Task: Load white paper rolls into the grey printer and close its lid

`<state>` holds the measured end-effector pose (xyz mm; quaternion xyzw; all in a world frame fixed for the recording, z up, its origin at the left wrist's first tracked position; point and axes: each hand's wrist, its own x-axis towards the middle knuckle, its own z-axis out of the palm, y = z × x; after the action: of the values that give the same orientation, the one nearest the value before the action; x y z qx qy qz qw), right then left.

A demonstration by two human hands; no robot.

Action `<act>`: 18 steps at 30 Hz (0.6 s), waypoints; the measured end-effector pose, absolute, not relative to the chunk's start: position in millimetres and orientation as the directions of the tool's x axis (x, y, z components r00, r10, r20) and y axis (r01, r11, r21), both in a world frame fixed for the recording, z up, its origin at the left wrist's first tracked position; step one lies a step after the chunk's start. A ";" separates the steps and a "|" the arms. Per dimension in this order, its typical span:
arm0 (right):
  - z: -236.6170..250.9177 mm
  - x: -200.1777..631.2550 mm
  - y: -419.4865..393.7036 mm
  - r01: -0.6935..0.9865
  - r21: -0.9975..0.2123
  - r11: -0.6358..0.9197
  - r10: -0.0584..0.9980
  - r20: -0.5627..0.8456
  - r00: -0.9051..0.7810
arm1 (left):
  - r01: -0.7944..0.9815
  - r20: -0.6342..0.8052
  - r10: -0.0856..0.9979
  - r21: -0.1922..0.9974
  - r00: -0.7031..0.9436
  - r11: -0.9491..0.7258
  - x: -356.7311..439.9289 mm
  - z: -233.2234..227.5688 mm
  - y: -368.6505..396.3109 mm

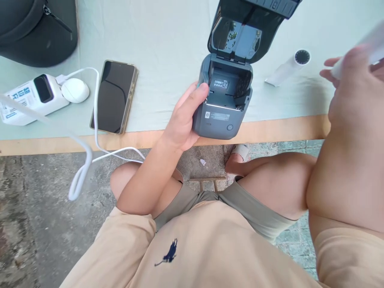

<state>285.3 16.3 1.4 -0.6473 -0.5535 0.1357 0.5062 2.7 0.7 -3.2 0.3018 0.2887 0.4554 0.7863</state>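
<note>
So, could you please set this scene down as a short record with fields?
left hand: grips the side of the grey label printer
right hand: raised near the camera, holds a blurred white object
printer lid: open, tilted back; compartment looks empty
paper roll: lies on the table right of the printer
phone: face up, screen dark
power bank: white, cable plugged in, hanging over the table edge
black bag: far left corner

You're seated at a table (270, 130) with pale green cloth (168, 44) and bare wooden edge; rough grey concrete floor (36, 208) below, daylight.
</note>
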 end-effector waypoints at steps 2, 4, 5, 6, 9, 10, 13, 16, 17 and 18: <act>-3.4 291.2 19.6 0.648 -0.744 0.159 0.846 0.441 0.299 | -0.531 -0.167 0.897 0.756 0.410 0.383 3.4 -2.9 1.0; -7.6 296.7 21.0 0.725 -0.677 0.127 0.839 0.463 0.285 | -0.528 -0.152 0.895 0.761 0.419 0.376 3.8 -2.3 1.3; -8.8 298.8 20.6 0.761 -0.642 0.094 0.845 0.456 0.281 | -0.529 -0.145 0.893 0.760 0.427 0.377 3.9 -2.0 1.5; -9.1 300.1 19.5 0.792 -0.607 0.065 0.858 0.439 0.266 | -0.532 -0.140 0.891 0.759 0.432 0.377 3.9 -1.8 1.6; -3.7 294.5 11.6 0.849 -0.525 0.053 0.862 0.454 0.226 | -0.543 -0.134 0.892 0.751 0.432 0.376 3.6 -2.1 1.8; -0.2 288.6 8.1 0.854 -0.515 0.069 0.839 0.494 0.229 | -0.545 -0.139 0.891 0.747 0.431 0.380 3.5 -2.3 1.8; 9.3 260.7 0.9 0.851 -0.503 0.153 0.805 0.563 0.187 | -0.554 -0.155 0.887 0.730 0.435 0.399 3.5 -2.0 1.0; 10.8 230.6 5.1 0.922 -0.341 0.183 0.911 0.412 -0.029 | -0.567 -0.166 0.889 0.716 0.427 0.406 4.2 -0.1 -0.3; 9.5 223.3 8.9 0.934 -0.323 0.155 0.938 0.343 -0.037 | -0.573 -0.172 0.893 0.713 0.415 0.404 4.4 0.5 -0.7; 7.7 217.9 13.1 0.936 -0.335 0.108 0.959 0.283 -0.009 | -0.576 -0.177 0.896 0.712 0.408 0.403 4.5 1.0 -1.0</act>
<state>217.9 13.1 7.7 -0.6675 -0.7098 0.0259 0.2237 4.5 -1.0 1.0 0.2850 0.2808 0.4662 0.7890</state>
